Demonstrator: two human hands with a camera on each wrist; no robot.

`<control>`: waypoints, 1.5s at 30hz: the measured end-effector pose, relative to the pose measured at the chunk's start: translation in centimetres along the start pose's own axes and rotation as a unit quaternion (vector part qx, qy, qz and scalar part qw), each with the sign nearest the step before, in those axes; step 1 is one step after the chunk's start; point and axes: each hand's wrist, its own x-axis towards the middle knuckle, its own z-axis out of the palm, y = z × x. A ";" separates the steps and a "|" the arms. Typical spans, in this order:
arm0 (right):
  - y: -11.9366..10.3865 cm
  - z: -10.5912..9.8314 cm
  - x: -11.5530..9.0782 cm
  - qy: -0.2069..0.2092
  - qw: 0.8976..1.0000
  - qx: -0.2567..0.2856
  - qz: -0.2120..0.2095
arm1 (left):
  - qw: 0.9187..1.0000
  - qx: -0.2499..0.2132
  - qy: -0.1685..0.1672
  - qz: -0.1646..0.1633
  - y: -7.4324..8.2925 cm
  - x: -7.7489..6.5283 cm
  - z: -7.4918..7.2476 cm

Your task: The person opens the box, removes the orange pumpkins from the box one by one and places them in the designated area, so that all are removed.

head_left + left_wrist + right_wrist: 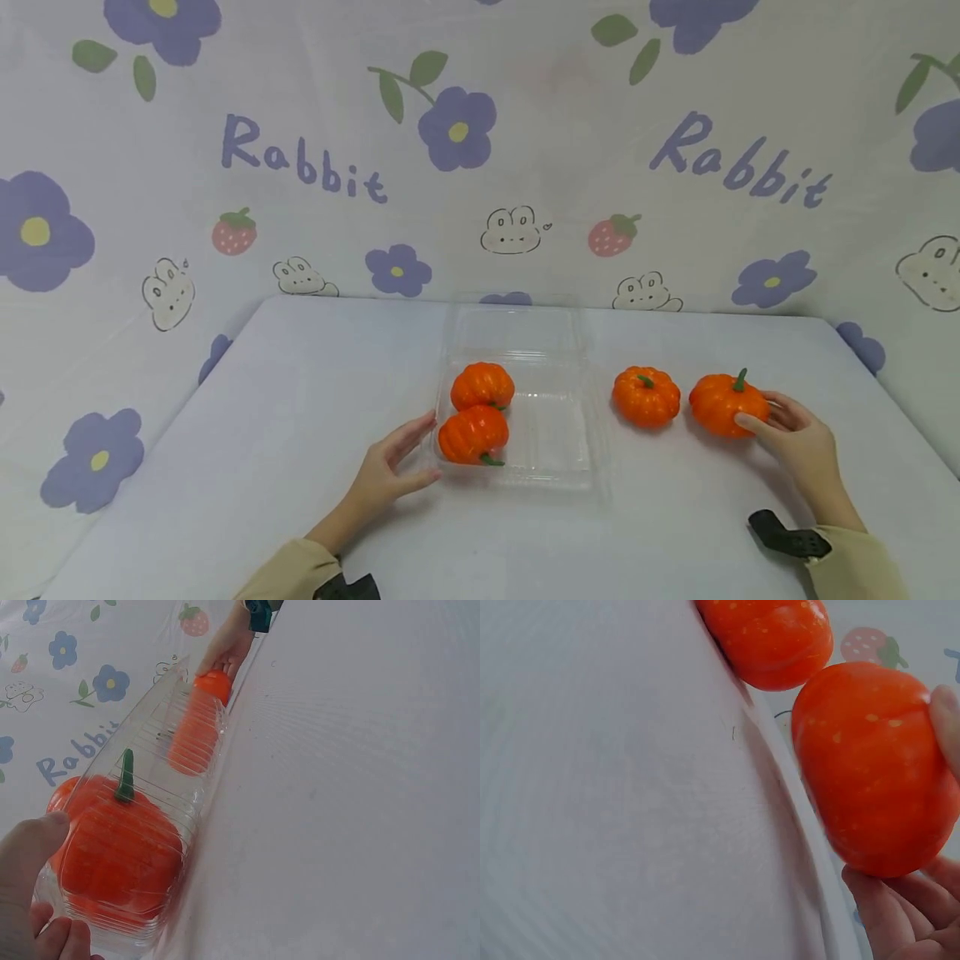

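Note:
On the white table an open clear plastic container holds two orange toy pumpkins, a rear pumpkin and a front pumpkin, both along its left side. My left hand holds the container's left edge near the front corner, its thumb and curled fingers against the plastic in the left wrist view. To the right of the container, a third pumpkin sits on the table. Beside it my right hand grips another pumpkin with a green stem, thumb in front and fingers round its right side.
The container's transparent lid lies folded back behind its base. A patterned cloth with flowers and rabbits hangs behind the table. Black wrist devices sit at both sleeves, the right device near the table's front.

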 end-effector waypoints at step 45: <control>-0.7 1.0 0.0 -0.074 0.997 -0.026 -0.012 | 1.000 0.019 0.002 0.003 0.2 0.1 -0.1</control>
